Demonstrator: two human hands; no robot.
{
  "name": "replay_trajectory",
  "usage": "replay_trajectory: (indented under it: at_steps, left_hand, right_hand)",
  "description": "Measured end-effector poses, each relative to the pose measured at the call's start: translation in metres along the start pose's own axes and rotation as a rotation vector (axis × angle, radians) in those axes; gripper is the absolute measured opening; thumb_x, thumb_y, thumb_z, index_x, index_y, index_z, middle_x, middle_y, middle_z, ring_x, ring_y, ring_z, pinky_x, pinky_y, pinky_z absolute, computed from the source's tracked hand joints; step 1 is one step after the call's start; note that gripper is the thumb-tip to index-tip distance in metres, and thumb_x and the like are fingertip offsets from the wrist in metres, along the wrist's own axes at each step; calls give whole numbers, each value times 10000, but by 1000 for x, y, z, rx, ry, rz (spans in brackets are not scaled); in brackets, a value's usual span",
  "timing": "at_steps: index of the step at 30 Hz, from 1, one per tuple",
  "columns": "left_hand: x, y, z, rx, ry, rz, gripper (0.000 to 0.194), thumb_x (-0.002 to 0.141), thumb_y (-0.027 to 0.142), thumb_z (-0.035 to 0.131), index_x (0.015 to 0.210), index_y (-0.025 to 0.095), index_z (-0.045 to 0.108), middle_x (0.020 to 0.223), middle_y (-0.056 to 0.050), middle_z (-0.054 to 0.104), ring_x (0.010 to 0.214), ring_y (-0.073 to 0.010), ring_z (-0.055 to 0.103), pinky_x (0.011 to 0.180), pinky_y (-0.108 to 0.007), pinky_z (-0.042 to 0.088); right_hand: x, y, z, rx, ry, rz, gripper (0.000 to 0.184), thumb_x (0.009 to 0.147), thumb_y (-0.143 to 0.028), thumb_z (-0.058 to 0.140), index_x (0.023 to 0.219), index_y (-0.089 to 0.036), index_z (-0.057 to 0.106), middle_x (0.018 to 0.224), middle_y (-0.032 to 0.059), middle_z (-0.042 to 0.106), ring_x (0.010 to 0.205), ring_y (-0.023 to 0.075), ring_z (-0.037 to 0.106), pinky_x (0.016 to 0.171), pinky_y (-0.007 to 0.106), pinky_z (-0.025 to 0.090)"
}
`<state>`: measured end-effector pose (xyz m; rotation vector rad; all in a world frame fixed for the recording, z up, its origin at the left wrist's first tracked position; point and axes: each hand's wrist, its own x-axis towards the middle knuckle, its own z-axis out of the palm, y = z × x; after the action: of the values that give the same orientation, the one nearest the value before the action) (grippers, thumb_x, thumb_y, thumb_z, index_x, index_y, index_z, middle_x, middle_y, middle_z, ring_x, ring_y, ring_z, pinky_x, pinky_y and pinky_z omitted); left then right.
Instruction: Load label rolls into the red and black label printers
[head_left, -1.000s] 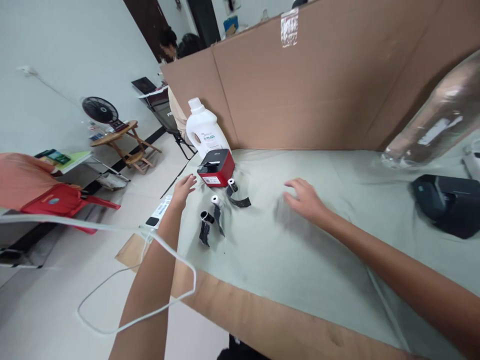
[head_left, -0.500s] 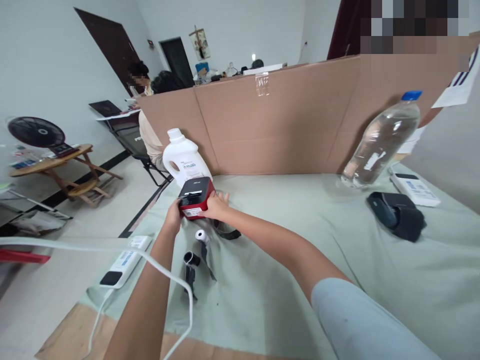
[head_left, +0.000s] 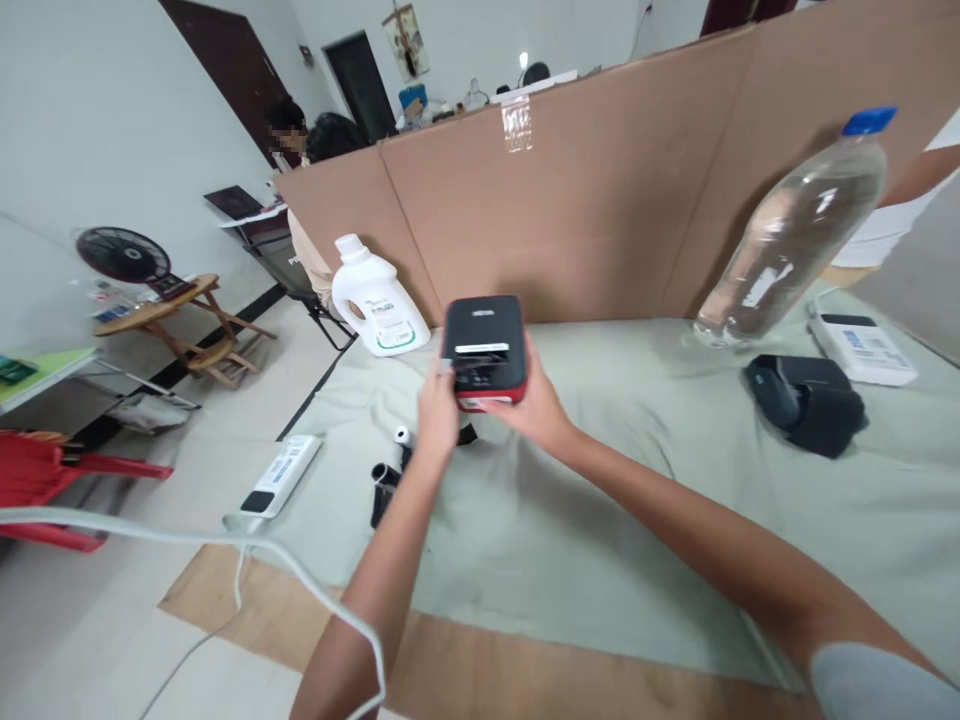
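A red-and-black label printer, with a white strip at its slot, is held between my two hands above the cloth. My left hand grips its left side. On the right side is my right hand, its thumb along the lower front edge. Left of my left forearm lie a black roll and a white-cored roll, both partly hidden by the arm. A piece of black strip shows just below the printer.
A white jug stands by the cardboard screen. To the right are a leaning clear bottle, a black device and a white power strip. Another power strip lies left; a white cable crosses the foreground.
Both hands reached the printer from apart and took hold of it. It has since been lifted and carried right, away from the jug.
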<state>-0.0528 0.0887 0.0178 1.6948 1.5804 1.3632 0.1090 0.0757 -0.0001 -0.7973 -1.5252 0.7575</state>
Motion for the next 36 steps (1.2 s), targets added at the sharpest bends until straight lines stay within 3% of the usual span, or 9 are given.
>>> replay_trajectory:
  at_steps: [4, 9, 19, 24, 26, 28, 29, 31, 36]
  left_hand:
    - [-64, 8, 63, -182, -70, 36, 506, 1055, 382, 331, 1527, 266, 469, 1542, -28, 524, 1465, -213, 450, 1255, -387, 339]
    - [-95, 2, 85, -255, -79, 78, 550, 1059, 464, 361, 1565, 254, 416, 1599, -51, 456, 1502, -213, 395, 1266, -370, 306]
    - [-105, -12, 87, -134, -47, 24, 552, 1049, 420, 363, 1546, 195, 449, 1563, -111, 499, 1454, -252, 461, 1218, -392, 363]
    - [-105, -8, 87, -282, -63, -13, 501, 1052, 372, 302, 1475, 196, 507, 1545, -101, 512, 1460, -223, 441, 1225, -365, 330]
    - [-99, -5, 85, -354, -37, -68, 425, 1021, 325, 353, 1369, 202, 563, 1452, -95, 579, 1387, -216, 498, 1170, -356, 378]
    - [-88, -4, 79, -366, -20, -150, 241, 936, 291, 472, 1089, 198, 633, 1138, -64, 681, 1112, -200, 614, 979, -316, 475]
    - [-81, -4, 76, -359, -45, -187, 129, 889, 287, 516, 903, 198, 609, 928, -31, 655, 926, -179, 610, 848, -291, 482]
    - [-68, -5, 67, -346, -163, -225, 237, 822, 314, 558, 647, 208, 439, 648, 29, 448, 660, -134, 459, 650, -263, 390]
    - [-50, -3, 45, -339, -452, -274, 420, 811, 443, 580, 583, 213, 312, 598, 58, 273, 586, -99, 272, 574, -256, 237]
  right_hand:
    - [-68, 7, -52, -89, 143, 139, 1141, 728, -497, 857, 1607, -246, 176, 1540, 154, 451, 1415, 329, 466, 1194, 544, 368]
    - [-98, 16, -70, -179, 168, 198, 1150, 716, -520, 865, 1612, -228, 205, 1537, 166, 460, 1413, 346, 471, 1187, 568, 384]
    - [-101, 32, -70, -271, 146, 120, 1051, 714, -482, 871, 1570, -234, 313, 1513, 165, 455, 1416, 375, 444, 1183, 606, 376]
    - [-103, 32, -70, -293, 149, 145, 1054, 715, -502, 871, 1568, -241, 310, 1504, 164, 468, 1400, 374, 459, 1165, 611, 398]
    - [-103, 32, -71, -290, 146, 162, 1059, 716, -507, 871, 1570, -242, 304, 1508, 166, 467, 1396, 376, 466, 1160, 619, 401]
    - [-103, 31, -71, -287, 140, 178, 1067, 716, -517, 867, 1574, -245, 294, 1513, 167, 465, 1396, 386, 467, 1154, 637, 398]
    - [-103, 31, -71, -289, 136, 183, 1062, 718, -521, 864, 1573, -246, 298, 1514, 168, 465, 1398, 393, 463, 1153, 649, 394]
    - [-102, 30, -72, -291, 127, 185, 1036, 725, -522, 857, 1565, -249, 316, 1510, 167, 469, 1402, 404, 455, 1149, 668, 387]
    - [-101, 30, -73, -288, 118, 167, 1051, 727, -521, 859, 1575, -252, 300, 1517, 170, 455, 1409, 414, 438, 1146, 692, 374]
